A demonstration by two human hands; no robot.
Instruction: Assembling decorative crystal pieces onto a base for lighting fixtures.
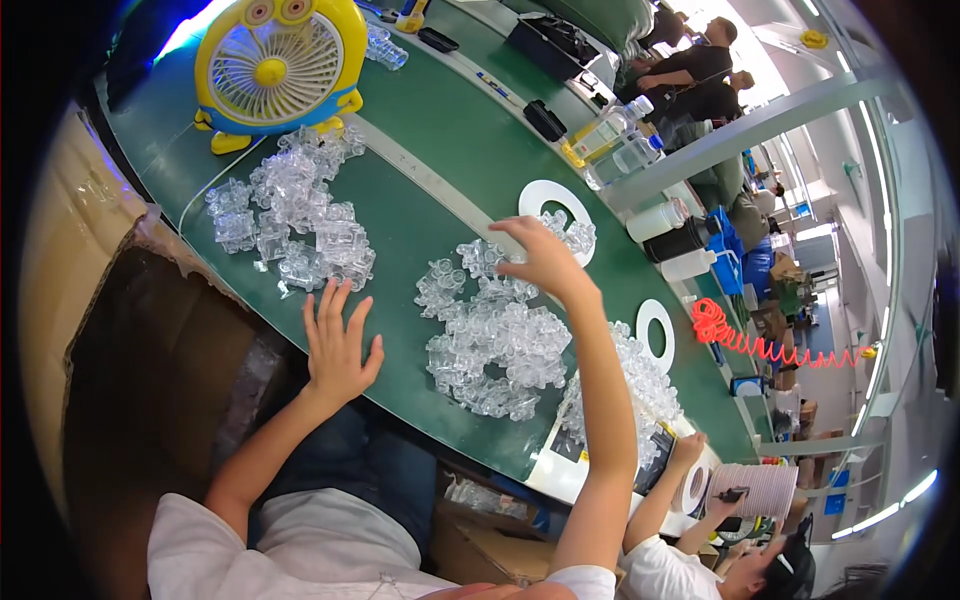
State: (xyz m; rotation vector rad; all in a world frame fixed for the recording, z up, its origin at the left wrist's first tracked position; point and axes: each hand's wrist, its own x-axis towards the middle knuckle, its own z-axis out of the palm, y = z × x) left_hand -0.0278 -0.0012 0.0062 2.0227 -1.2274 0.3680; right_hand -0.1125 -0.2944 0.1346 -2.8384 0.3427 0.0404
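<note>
My left hand (337, 343) lies flat with fingers spread on the green table (470, 150), just below a heap of clear plastic parts (300, 215). My right hand (545, 262) reaches out over a second heap of clear plastic parts (495, 345), fingers curled down onto the pieces near a white ring (556, 200); whether it grips any piece is hidden. More clear parts (640, 385) are piled to the right.
A yellow desk fan (278, 65) stands at the far left. Bottles (615, 140) sit along the table's far edge, next to a second white ring (655, 335) and a red coiled cord (745, 340). A cardboard box (150, 350) is at my left; another person (700, 540) works lower right.
</note>
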